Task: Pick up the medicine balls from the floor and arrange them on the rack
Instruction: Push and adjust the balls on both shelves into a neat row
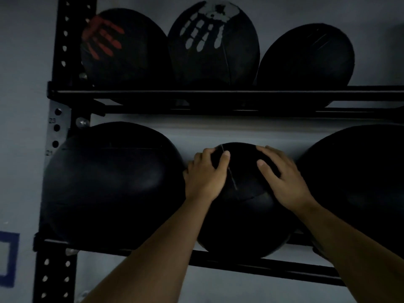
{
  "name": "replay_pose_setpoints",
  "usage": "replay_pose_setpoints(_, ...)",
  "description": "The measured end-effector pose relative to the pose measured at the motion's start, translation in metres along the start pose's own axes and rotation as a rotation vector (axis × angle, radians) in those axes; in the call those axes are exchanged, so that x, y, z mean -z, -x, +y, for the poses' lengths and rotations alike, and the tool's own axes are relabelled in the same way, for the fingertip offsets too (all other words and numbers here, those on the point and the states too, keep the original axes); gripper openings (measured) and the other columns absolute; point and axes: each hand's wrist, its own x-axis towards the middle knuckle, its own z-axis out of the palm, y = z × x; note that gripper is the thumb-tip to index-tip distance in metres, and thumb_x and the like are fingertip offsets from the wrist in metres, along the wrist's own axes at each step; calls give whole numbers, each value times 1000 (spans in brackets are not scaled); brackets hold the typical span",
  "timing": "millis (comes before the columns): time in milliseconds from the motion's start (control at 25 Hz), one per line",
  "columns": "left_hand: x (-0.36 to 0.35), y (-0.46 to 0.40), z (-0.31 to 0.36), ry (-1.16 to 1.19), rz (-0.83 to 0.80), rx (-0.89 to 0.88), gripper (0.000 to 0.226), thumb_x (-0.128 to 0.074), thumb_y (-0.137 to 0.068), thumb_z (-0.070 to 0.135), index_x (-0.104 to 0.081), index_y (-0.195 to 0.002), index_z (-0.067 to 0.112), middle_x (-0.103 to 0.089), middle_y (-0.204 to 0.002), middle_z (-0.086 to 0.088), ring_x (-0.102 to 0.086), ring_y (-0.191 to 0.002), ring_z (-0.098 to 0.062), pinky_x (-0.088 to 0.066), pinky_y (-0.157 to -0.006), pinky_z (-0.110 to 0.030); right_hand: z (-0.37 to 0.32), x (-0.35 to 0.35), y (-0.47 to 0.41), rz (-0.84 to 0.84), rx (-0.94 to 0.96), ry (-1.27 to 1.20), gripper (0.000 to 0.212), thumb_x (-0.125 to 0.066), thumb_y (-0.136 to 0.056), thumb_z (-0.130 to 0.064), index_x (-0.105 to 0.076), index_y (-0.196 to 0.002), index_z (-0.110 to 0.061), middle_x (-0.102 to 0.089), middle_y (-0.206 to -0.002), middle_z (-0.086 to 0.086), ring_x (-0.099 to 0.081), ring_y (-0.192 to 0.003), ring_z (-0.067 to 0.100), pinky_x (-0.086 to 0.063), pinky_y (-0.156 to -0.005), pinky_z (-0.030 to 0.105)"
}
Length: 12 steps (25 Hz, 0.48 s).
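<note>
A black medicine ball (244,215) sits in the middle of the rack's lower shelf (251,264). My left hand (205,176) grips its upper left side and my right hand (284,178) lies spread on its upper right side. To its left rests a large black ball (113,182). Another large black ball (358,182) lies to its right, partly cut off by the frame edge. The light is dim.
The upper shelf (218,95) carries three black balls: one with a red handprint (124,49), one with a white handprint (214,42), one plain (306,57). A black perforated upright (63,40) stands at the left. A grey wall lies behind, with a blue square mark (8,259) at lower left.
</note>
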Motion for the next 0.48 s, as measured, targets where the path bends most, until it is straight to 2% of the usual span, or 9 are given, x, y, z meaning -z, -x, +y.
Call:
replay_pose_setpoints(120, 4, 3, 3, -113, -34, -7, 71, -22, -103, 70, -39, -158, 28, -47, -160, -7, -42, -148, -33, -29, -121, -53, 5, 6, -7, -93, 21, 0, 68, -31, -91, -70, -42, -152, -42, -38, -163, -5, -29, -152, 17, -23, -125, 43)
replay_pose_setpoints(280, 21, 6, 9, -113, -210, 24, 79, -21, -103, 72, -23, -168, 28, -29, -174, -8, -28, -160, -36, -25, -129, -55, -2, 10, -8, -172, -60, 16, 57, -35, -96, -65, -37, -151, -49, -28, -169, -5, -21, -156, 18, -19, -126, 46)
replay_pose_setpoints(360, 33, 8, 12, -258, -275, -3, 81, -18, -104, 72, -16, -171, 27, -24, -177, -9, -27, -161, -38, -22, -130, -56, -13, 10, -8, -174, -114, 84, 52, -34, -99, -59, -36, -150, -48, -28, -168, 0, -23, -155, 27, -22, -124, 54)
replay_pose_setpoints(480, 61, 8, 6, -547, -299, -113, 73, -16, -107, 65, -24, -169, 27, -29, -176, -9, -27, -161, -36, -14, -131, -57, -41, 2, -8, -132, -210, 210, 55, -31, -100, -56, -34, -153, -38, -29, -166, 8, -26, -151, 37, -23, -121, 60)
